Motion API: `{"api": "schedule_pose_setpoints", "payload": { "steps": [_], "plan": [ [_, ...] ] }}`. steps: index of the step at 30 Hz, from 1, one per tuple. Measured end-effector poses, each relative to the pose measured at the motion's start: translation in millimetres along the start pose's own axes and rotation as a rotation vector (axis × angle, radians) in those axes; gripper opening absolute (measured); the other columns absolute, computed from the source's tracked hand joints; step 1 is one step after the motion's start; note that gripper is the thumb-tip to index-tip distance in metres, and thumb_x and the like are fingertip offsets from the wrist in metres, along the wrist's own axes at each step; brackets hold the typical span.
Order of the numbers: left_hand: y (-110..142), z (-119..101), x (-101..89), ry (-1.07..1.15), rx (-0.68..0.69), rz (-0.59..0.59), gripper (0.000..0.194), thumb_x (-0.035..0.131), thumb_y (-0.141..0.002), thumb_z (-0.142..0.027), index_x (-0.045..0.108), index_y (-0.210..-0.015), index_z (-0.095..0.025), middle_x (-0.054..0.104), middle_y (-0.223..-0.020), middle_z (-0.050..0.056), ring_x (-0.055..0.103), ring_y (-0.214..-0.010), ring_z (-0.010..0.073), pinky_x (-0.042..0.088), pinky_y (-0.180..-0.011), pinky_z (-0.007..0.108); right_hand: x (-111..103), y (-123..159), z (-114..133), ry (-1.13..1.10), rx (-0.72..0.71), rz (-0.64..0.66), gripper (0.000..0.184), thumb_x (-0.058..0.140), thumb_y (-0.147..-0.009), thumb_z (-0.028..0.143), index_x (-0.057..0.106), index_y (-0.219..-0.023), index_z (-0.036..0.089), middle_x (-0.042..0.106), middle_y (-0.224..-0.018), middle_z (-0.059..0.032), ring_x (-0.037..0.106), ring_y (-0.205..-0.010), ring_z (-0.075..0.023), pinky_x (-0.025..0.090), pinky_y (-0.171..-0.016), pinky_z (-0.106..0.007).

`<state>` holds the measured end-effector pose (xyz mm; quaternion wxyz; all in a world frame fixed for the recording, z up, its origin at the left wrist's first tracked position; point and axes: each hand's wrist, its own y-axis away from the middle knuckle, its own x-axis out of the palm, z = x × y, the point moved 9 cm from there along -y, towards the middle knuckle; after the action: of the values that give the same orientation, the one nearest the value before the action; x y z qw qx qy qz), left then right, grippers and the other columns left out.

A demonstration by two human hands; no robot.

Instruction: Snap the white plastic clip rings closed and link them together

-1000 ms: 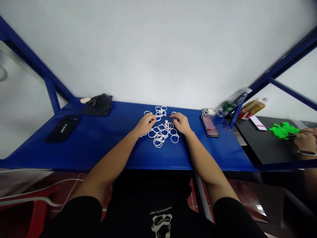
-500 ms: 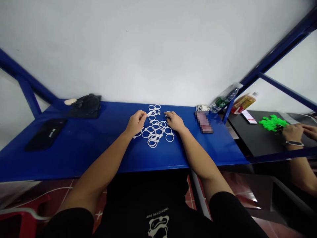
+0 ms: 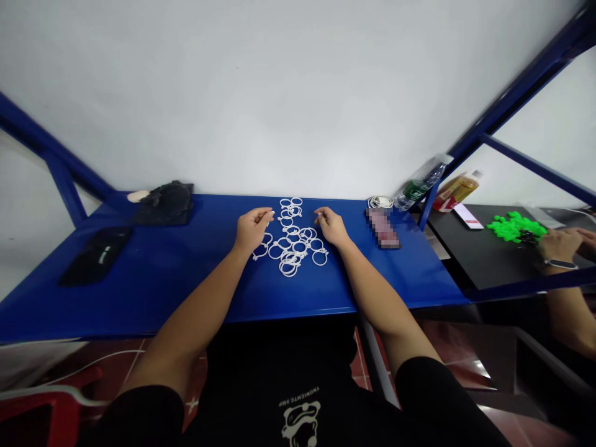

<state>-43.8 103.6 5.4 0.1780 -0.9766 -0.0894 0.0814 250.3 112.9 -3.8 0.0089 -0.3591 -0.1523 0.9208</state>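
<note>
Several thin white rings (image 3: 289,266) with small clasp-like nubs lie in a loose, overlapping group on the blue table. My left hand (image 3: 252,230) is at the group's left side, thumb and fingers pinched together. A tiny white spot shows at its fingertips; I cannot make out what it is. Close below this hand lie two white rings (image 3: 261,249), partly hidden by it. On the right side, my right hand (image 3: 332,227) is closed with its fingertips together, just above the nearest rings. Another small white spot shows there, too small to name.
A black pouch (image 3: 95,256) and a crumpled black bag (image 3: 165,202) lie left on the blue table (image 3: 186,273). A white cable (image 3: 380,202), a blurred-out phone (image 3: 384,228) and a bottle (image 3: 414,189) stand right. Beyond, another person's hands (image 3: 559,245) work near green pieces (image 3: 514,226).
My left hand has drawn slightly left, and the white piece that stuck out of its fingers no longer shows. My right hand's fingers have curled inward, from reaching to a closed pinch.
</note>
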Motion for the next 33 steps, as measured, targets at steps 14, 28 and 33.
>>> {"api": "schedule_pose_setpoints", "payload": {
  "steps": [14,28,33],
  "plan": [
    [-2,3,-1.0,-0.084,0.007,0.003,0.017,0.067,-0.087,-0.025,0.082,-0.094,-0.02,0.079,-0.081,0.004,0.068,-0.067,0.0164,0.052,-0.065,0.028,-3,-1,0,0.039,0.017,-0.045,0.037,0.047,-0.094,0.027,0.079,-0.112,0.022,0.082,-0.098,-0.0055,0.075,-0.089,-0.0251,0.058,-0.088,-0.038],
    [4,-13,3.0,-0.223,0.059,0.06,0.013,0.064,-0.079,-0.016,0.076,-0.076,-0.02,0.069,-0.067,0.0,0.058,-0.06,0.0148,0.045,-0.062,0.029,-18,0,13,0.041,-0.013,-0.128,0.034,0.048,-0.087,0.022,0.082,-0.09,0.023,0.082,-0.089,-0.0028,0.077,-0.087,-0.0234,0.058,-0.088,-0.036],
    [3,-10,5.7,-0.206,0.018,0.08,0.018,0.063,-0.082,-0.017,0.081,-0.085,-0.019,0.077,-0.079,0.003,0.063,-0.065,0.0157,0.051,-0.068,0.03,-9,2,27,0.026,-0.122,-0.045,0.039,0.05,-0.091,0.024,0.083,-0.112,0.02,0.083,-0.106,-0.0069,0.077,-0.101,-0.0264,0.058,-0.097,-0.04]
  ]
}}
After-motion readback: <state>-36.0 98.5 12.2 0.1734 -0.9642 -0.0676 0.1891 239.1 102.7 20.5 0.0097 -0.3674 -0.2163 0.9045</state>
